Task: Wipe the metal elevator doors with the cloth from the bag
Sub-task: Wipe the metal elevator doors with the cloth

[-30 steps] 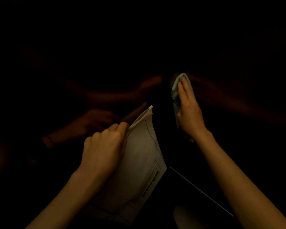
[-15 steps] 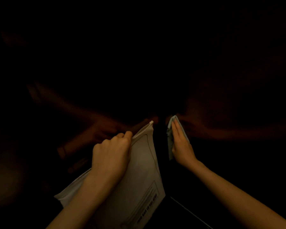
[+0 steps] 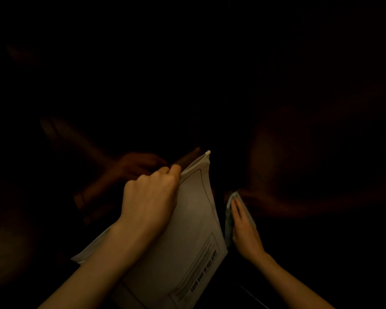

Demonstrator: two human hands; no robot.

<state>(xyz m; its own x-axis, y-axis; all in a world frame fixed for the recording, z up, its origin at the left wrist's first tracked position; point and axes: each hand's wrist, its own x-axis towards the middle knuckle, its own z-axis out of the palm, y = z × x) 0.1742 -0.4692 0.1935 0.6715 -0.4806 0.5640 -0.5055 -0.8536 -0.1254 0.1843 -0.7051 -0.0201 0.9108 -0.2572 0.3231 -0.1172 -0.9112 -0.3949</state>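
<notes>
- Head view shows a very dark scene in which the right hand lies flat, fingers straight, pressing the cloth against the metal elevator doors; pale edges of the cloth show past the fingertips and along the left side of the palm.
- Compared with half a second ago and a full second ago, that hand and the cloth sit lower and nearer in the frame, so I judge a downward stroke along the door, close to the central seam, is under way.
- For the task, this suggests the wiping is in progress, with the cloth already out of the bag and the pass nearing the lower part of the door.
- Left hand is clenched round the top edge of the white bag, thumb and fingers pinching it near the zip strip; the bag hangs down and to the right, printed label at its near end.
- Against the earlier frames, the bag and the left hand have also dropped in the picture with the same grip, which may partly reflect the head tilting.
- Dim reddish reflections of both arms show on the door surface; little else can be made out in the dark.
</notes>
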